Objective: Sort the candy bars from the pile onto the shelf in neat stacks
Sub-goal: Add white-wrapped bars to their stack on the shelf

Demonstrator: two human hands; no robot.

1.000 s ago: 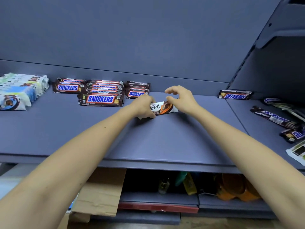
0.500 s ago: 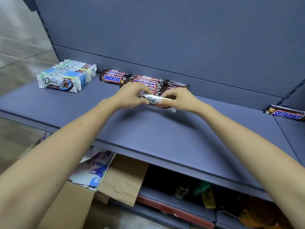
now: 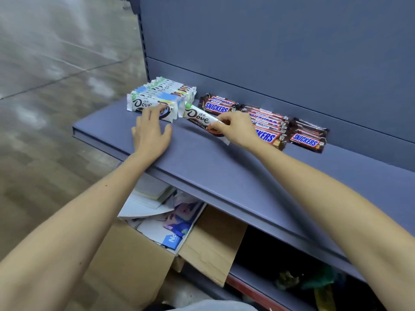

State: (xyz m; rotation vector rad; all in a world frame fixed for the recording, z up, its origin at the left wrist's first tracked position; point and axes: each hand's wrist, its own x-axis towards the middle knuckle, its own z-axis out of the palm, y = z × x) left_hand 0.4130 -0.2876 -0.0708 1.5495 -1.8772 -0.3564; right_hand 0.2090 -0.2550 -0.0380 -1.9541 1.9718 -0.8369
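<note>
The Dove bar (image 3: 199, 117), held in both hands a moment ago, now sits just right of the Dove stack (image 3: 157, 97), my right hand (image 3: 233, 129) pinching its end and my spread-fingered left hand (image 3: 151, 129) touching the stack's front, where a hard nudge could topple it.

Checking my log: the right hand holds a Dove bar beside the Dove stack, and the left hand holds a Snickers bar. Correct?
No: the head view shows the left hand holding nothing, spread flat by the Dove stack. The right hand does hold the Dove bar.
</note>
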